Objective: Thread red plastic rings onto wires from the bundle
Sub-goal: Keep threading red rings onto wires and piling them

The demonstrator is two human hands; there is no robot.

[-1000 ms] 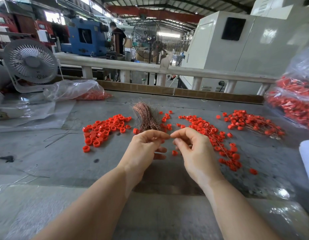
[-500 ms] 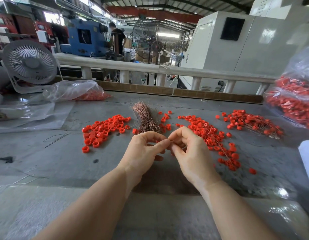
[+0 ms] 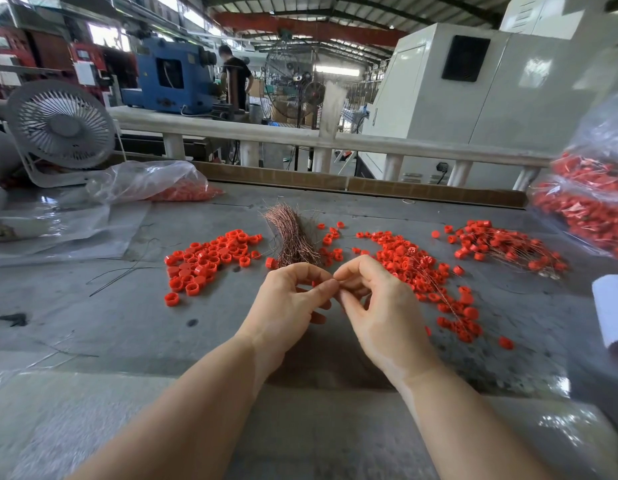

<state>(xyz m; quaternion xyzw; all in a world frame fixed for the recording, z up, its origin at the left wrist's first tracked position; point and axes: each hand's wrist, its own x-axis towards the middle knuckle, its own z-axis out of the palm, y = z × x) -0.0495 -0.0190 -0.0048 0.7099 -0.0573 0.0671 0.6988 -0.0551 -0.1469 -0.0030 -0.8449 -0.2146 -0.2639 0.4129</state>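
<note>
1. Both bare forearms reach in from the near edge of the worktop, converging toward its middle.
2. The left hand [image 3: 289,303] is raised on its wrist, back toward the camera; thumb and forefinger curl forward into a pinch; the other fingers tuck beneath.
3. The right hand [image 3: 380,306] mirrors it; its fingertips [image 3: 339,276] meet the left's; what they pinch is too small to tell.

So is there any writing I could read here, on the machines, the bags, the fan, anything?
None that can be read.
Red cabinets at the far left: pale panels or stickers, too blurred to tell if they carry text.
Blue machine: no legible marking.
White cabinet: a dark panel, no lettering visible.
Desk fan, plastic bags and red rings: no visible print.
</note>
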